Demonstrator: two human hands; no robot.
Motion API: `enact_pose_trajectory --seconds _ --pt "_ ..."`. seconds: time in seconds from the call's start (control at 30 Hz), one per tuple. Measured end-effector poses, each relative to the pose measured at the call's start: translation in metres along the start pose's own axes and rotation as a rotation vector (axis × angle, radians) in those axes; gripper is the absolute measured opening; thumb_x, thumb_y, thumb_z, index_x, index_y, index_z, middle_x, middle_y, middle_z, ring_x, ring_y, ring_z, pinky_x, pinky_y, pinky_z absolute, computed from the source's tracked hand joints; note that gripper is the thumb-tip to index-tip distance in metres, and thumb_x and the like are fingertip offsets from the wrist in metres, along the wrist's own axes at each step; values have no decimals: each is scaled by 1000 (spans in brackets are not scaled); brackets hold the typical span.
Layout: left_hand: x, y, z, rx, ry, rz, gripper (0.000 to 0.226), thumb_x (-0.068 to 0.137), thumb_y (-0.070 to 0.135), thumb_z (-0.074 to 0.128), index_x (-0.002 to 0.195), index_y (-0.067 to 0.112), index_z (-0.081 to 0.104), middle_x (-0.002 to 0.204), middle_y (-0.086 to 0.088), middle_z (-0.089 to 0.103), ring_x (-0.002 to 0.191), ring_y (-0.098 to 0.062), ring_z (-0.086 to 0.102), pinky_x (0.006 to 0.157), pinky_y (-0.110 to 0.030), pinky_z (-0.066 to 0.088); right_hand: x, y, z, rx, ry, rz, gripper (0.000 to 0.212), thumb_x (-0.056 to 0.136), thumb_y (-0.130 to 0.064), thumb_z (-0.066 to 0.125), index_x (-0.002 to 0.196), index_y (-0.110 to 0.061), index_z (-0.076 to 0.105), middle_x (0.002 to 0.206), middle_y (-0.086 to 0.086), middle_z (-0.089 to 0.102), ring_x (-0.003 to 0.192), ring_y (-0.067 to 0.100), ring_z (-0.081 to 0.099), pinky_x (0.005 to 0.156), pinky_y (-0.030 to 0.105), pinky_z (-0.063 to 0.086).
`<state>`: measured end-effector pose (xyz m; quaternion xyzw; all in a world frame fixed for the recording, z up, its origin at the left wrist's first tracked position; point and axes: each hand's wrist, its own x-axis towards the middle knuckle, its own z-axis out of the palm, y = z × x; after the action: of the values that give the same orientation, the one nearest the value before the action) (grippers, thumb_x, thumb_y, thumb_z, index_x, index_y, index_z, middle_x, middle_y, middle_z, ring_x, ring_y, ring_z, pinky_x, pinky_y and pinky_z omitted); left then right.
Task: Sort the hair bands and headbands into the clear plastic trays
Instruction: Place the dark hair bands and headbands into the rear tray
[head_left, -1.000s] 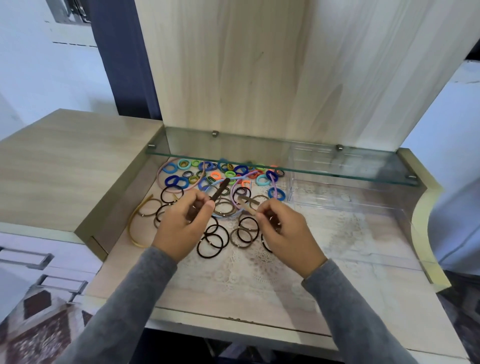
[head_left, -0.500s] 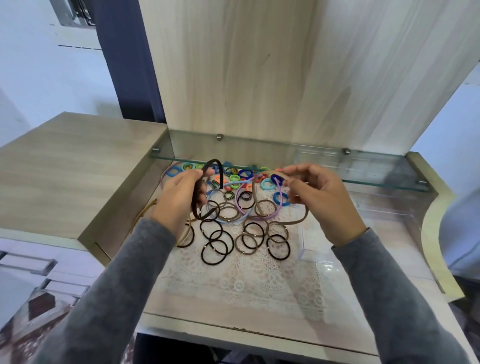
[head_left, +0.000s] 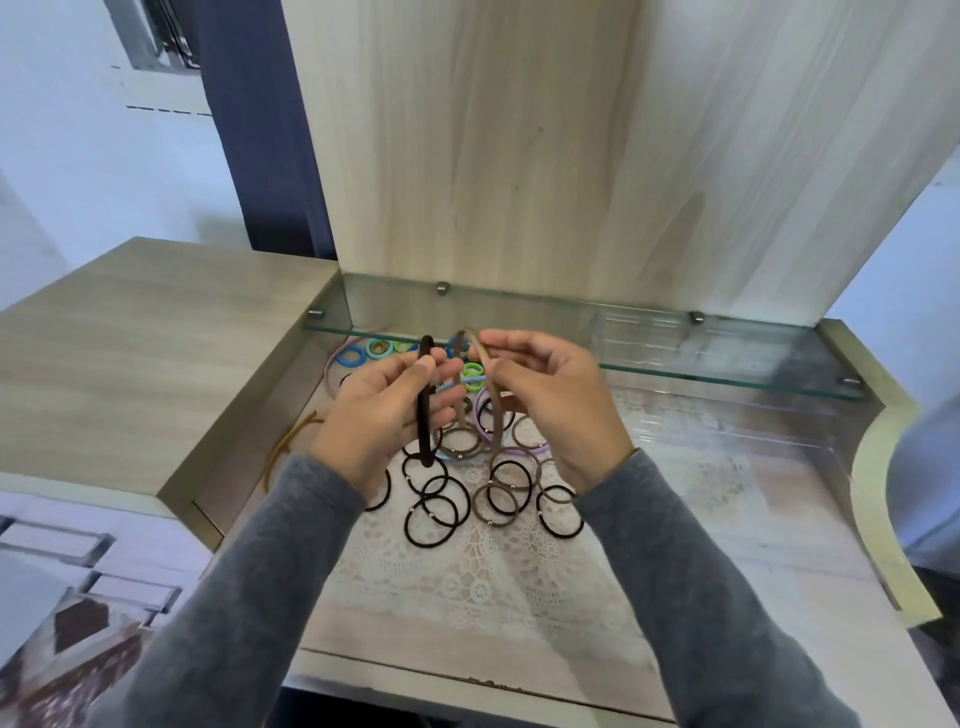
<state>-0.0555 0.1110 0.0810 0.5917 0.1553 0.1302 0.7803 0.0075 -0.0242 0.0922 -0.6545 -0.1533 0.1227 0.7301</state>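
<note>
My left hand (head_left: 382, 415) holds a black headband (head_left: 426, 410) upright above the pile, thumb and fingers curled round it. My right hand (head_left: 556, 410) pinches a light brown headband (head_left: 493, 395) close beside it. Under both hands lie several black and brown hair bands (head_left: 441, 512) on the lace mat, with small coloured bands (head_left: 379, 348) further back beneath the glass shelf. A lilac headband (head_left: 519, 453) and a mustard headband (head_left: 291, 441) lie on the desk. The clear plastic tray (head_left: 779, 441) stands to the right.
A glass shelf (head_left: 727, 358) runs across the back at hand height. The raised wooden side unit (head_left: 130, 338) bounds the left, and a curved wooden edge (head_left: 872, 499) bounds the right. The lace mat (head_left: 493, 571) covers the desk's middle.
Both hands lifted the two headbands off the pile and drew them closer together in the air; the right hand moved left toward the left hand.
</note>
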Motion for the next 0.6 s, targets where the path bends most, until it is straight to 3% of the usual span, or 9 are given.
enact_pose_trajectory --seconds 0.13,0.3,0.47,0.6 --pt "-1 0 3 -28 -18 10 21 99 12 46 113 8 61 105 -5 71 88 -14 71 75 -24 58 3 10 11 -21 0 -10 20 85 -1 63 101 -12 69 94 3 73 83 18 70 66 28 57" --pt "1 -3 3 -86 -7 -1 18 98 10 48 107 10 64 95 -5 74 82 -13 72 69 -22 58 6 16 15 -28 -23 -40 18 84 -2 66 100 -11 67 97 5 73 90 23 69 77 44 58" --pt "4 -8 1 -16 -17 9 17 97 13 51 104 13 67 86 -6 73 81 -16 71 66 -24 56 8 18 19 -50 -38 -88 17 82 -3 69 95 -13 69 95 6 72 91 22 69 77 43 58" --pt "4 -8 0 -28 -9 6 15 96 14 52 102 12 66 91 -11 72 82 -19 71 67 -25 57 7 21 21 -63 -35 -99 15 81 -6 72 94 -13 72 92 6 72 85 21 69 76 41 58"
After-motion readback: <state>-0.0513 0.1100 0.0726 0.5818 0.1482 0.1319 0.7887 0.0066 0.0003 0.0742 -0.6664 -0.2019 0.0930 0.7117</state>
